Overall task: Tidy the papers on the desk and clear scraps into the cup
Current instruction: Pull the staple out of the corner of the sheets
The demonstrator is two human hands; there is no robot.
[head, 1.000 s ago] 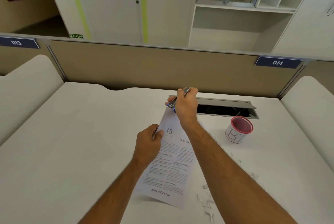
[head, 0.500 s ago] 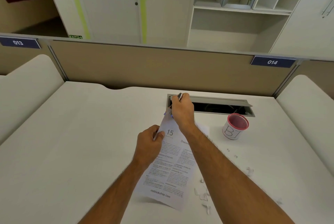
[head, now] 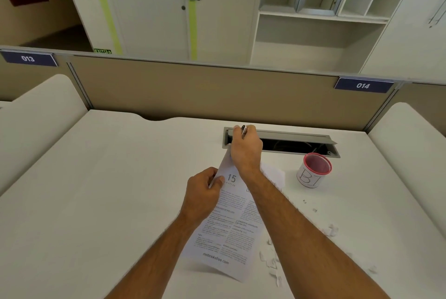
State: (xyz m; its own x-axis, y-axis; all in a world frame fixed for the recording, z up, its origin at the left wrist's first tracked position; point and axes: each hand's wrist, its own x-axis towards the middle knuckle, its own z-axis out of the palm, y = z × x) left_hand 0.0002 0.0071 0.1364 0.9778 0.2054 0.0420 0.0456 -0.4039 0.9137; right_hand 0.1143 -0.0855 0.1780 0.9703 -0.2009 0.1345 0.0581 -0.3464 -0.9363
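A printed paper sheet (head: 229, 226) is lifted off the white desk (head: 96, 202), tilted with its top corner away from me. My left hand (head: 202, 197) pinches its left edge near the top. My right hand (head: 246, 151) grips a small metal stapler (head: 244, 131) at the sheet's top corner; most of the stapler is hidden in my fist. Another white sheet (head: 274, 174) lies flat under my right forearm. A white cup (head: 312, 172) with a pink rim and inside stands to the right. Several paper scraps (head: 271, 263) lie near the front right, with more paper scraps (head: 330, 229) farther right.
An open grey cable slot (head: 301, 144) runs along the desk's back, just behind my right hand and the cup. A beige partition (head: 193, 91) closes off the far edge. White side panels rise at the left and right of the desk.
My right hand has closed further over the stapler at the paper's corner, so its blue part no longer shows. The left hand keeps its pinch on the sheet.
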